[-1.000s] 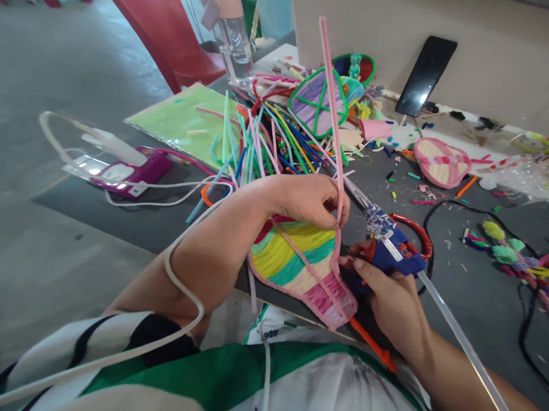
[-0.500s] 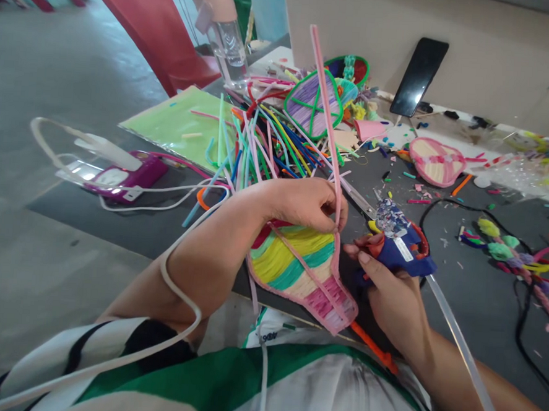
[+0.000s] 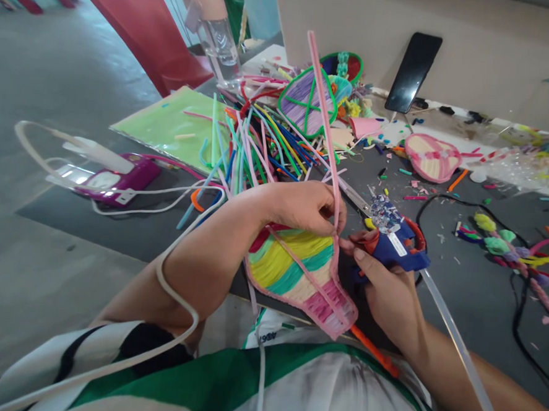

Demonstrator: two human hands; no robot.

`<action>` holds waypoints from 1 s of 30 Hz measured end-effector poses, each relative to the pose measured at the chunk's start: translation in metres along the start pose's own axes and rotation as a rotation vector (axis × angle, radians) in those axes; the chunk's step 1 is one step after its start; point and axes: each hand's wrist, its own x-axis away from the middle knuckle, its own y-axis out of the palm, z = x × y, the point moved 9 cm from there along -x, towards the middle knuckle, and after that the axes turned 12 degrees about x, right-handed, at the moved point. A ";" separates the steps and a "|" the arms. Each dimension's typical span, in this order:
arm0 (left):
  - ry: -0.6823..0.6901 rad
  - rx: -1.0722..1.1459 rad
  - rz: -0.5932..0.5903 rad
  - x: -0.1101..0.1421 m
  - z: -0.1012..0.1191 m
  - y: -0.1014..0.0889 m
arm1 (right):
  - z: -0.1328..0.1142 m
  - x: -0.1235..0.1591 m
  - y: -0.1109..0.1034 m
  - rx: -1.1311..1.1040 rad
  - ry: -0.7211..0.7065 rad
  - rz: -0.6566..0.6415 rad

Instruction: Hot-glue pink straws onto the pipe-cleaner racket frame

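My left hand [image 3: 318, 208] pinches a pink pipe cleaner [image 3: 325, 103] against the upper right edge of a flat, striped craft piece [image 3: 294, 262]. The free end of the pipe cleaner stands up past my fingers. Yellow, teal, cream and pink bands cover the piece, framed in pink, and an orange stem [image 3: 375, 351] sticks out at its narrow end. Wrapped round a blue glue gun [image 3: 395, 244], my right hand [image 3: 392, 296] has its fingertips close beside the same edge. A clear glue stick [image 3: 456, 340] runs out of the gun's back. Its nozzle is hard to make out.
Behind my left hand lie loose pipe cleaners [image 3: 260, 142] and scissors [image 3: 356, 195]. A purple power socket [image 3: 118, 180] with a white cable is at left. A phone [image 3: 413, 71] leans on the wall near a bottle [image 3: 215, 34]. Finished pieces, including a pink one [image 3: 433, 158], and scraps lie around.
My right fingertips have come left, nearer to the craft piece's edge and my left fingers. My left hand keeps its pinch on the pipe cleaner. The view has shifted slightly.
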 end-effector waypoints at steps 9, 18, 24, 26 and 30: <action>-0.015 0.036 -0.001 0.001 0.002 0.001 | 0.002 -0.001 -0.002 0.055 -0.031 -0.012; -0.010 0.044 -0.012 0.000 0.001 0.001 | 0.002 -0.007 -0.004 0.001 0.013 -0.007; -0.005 0.046 -0.001 0.001 0.003 0.000 | 0.007 -0.017 -0.001 -0.085 0.027 -0.061; 0.004 0.047 0.008 0.002 0.006 0.001 | 0.008 -0.018 0.000 -0.094 0.045 -0.076; 0.048 0.015 0.027 0.003 0.020 0.003 | -0.004 -0.024 -0.003 -0.134 0.014 -0.108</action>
